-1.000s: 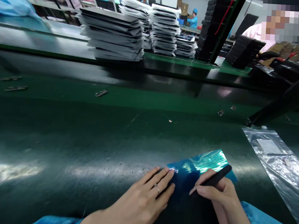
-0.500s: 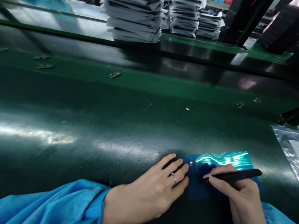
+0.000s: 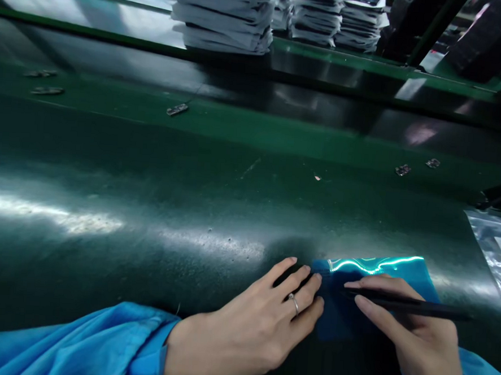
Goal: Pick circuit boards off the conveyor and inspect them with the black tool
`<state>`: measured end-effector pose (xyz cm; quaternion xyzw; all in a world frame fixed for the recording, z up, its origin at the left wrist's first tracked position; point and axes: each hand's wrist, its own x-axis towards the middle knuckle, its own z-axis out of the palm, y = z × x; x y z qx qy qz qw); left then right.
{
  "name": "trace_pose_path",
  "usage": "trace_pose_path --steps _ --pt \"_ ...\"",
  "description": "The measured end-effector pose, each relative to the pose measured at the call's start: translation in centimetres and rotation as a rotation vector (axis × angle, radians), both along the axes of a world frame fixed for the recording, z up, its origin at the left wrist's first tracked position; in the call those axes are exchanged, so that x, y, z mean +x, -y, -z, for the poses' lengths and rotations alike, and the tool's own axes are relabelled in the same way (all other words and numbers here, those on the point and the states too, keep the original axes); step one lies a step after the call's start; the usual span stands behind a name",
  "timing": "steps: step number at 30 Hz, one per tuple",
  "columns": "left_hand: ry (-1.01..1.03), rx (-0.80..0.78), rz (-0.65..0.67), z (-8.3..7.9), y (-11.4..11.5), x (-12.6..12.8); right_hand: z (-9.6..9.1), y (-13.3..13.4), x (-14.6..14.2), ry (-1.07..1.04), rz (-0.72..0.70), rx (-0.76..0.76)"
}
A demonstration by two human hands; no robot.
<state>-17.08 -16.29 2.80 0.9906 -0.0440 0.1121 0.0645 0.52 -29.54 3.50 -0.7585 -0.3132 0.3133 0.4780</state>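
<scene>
A glossy translucent blue film sheet (image 3: 421, 280) lies on the dark green work surface at the lower right, its upper edge catching a bright reflection. My left hand (image 3: 259, 321), wearing a ring, lies flat with fingers a little spread. Its fingertips touch the left edge of the sheet. Over the middle of the sheet, my right hand (image 3: 423, 339) pinches slim black tweezers (image 3: 430, 307) between thumb and fingers. The tweezers' tips point left and are too dark against the film to make out, so I cannot tell if they grip anything.
Small metallic parts (image 3: 178, 109) lie scattered along the far strip, with more (image 3: 403, 169) at the right. Behind stand tall stacks of white-and-dark sheets (image 3: 226, 22) on a raised shelf. A clear plastic bag (image 3: 488, 247) lies at the right edge.
My right hand has shifted slightly right, and the tweezers now lie at a flatter angle. The reflection on the film has narrowed. My left hand stays on the film's left edge.
</scene>
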Motion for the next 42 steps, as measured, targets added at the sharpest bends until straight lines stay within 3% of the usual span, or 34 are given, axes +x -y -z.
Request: trace_pose_path --steps 6,16,26,31,42 --pt "-0.038 0.031 0.007 -0.5 -0.1 0.3 1.4 -0.4 1.3 -0.112 -0.021 0.001" --pt "-0.042 0.079 0.0 -0.6 0.0 0.2 0.3 -1.6 1.3 -0.219 0.034 -0.005" --pt "0.002 0.106 0.01 -0.9 -0.5 0.5 -0.4 -2.4 2.8 -0.143 -0.053 0.079" --pt "0.007 0.085 -0.03 -0.9 -0.4 0.3 0.4 -2.9 2.3 -0.087 -0.037 0.077" --pt "0.039 0.062 -0.082 0.6 -0.3 0.1 0.7 -3.0 2.2 -0.137 -0.01 0.12"
